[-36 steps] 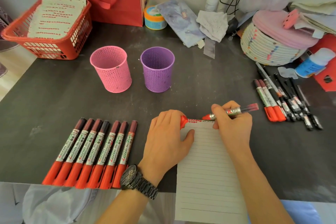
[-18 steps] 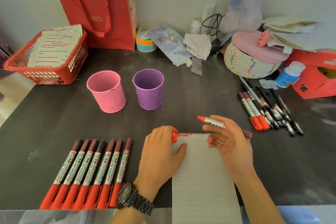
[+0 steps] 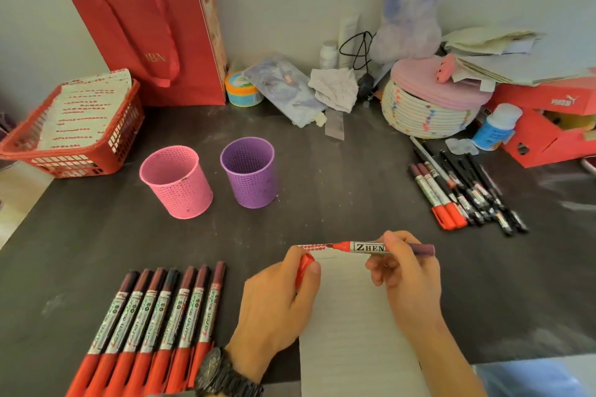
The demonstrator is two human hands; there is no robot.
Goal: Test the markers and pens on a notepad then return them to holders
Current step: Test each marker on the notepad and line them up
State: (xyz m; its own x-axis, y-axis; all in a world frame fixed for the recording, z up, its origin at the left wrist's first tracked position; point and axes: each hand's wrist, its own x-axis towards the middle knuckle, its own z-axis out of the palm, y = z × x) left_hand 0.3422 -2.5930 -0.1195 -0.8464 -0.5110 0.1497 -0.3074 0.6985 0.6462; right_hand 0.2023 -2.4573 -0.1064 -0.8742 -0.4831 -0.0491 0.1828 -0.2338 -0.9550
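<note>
As right hand (image 3: 409, 280) grips marker (image 3: 371, 247), left (image 3: 274, 309) grips cap (image 3: 303, 269).

I see an uncapped red marker (image 3: 371, 247) held level, tip at the red dots topping a lined white notepad (image 3: 348, 316), its red cap (image 3: 303, 269) just left. Seven capped red markers (image 3: 154, 316) lie side by side; a pink perforated holder (image 3: 177, 184) and a purple perforated holder (image 3: 250, 177) stand upright.

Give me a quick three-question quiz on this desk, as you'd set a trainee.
1. How many lie in the row of markers left of the notepad?
2. Which holder stands nearer the red basket? A: pink holder. B: purple holder.
3. True or false: the marker in the right hand is uncapped.
Key: 1 seven; 2 A; 3 true, the left hand holds its cap.
</note>
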